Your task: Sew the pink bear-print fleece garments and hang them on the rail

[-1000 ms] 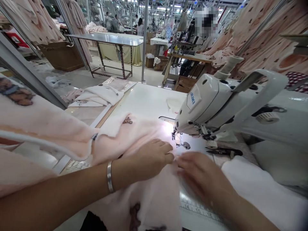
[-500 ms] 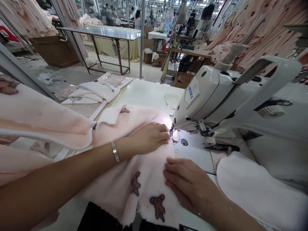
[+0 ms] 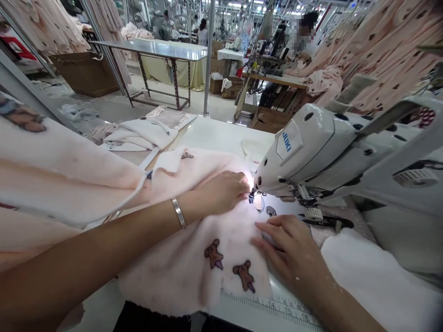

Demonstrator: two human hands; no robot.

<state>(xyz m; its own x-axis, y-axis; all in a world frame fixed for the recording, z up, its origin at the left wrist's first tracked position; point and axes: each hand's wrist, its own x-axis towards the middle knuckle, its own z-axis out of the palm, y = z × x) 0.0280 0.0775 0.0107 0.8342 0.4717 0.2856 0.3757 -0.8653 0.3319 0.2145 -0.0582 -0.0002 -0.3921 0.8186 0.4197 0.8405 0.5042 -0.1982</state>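
Note:
Pale pink fleece fabric (image 3: 194, 258) with brown bear prints lies across the sewing machine table, its right edge under the presser foot (image 3: 251, 197) of a white JUKI sewing machine (image 3: 304, 143). My left hand (image 3: 223, 191), a silver bracelet at the wrist, is on the fabric just left of the lit needle area. Its fingers are bent and closed on the cloth; the tips are partly hidden. Nearer to me, my right hand (image 3: 292, 246) is at the fabric's right edge, fingers apart and slightly bent, thumb side low, gripping nothing.
A printed ruler scale (image 3: 273, 306) runs along the table's front. White cloth (image 3: 374, 272) lies at right, black thread snips (image 3: 332, 221) beside the machine bed. Folded white pieces (image 3: 138, 133) sit at back left, and more pink fabric (image 3: 69, 161) hangs at left. A person works at another machine behind.
The fabric's front edge has moved away from me, uncovering the ruler. My left fingers have curled from lying flat. My right fingers have spread and lifted somewhat. The view has shifted slightly.

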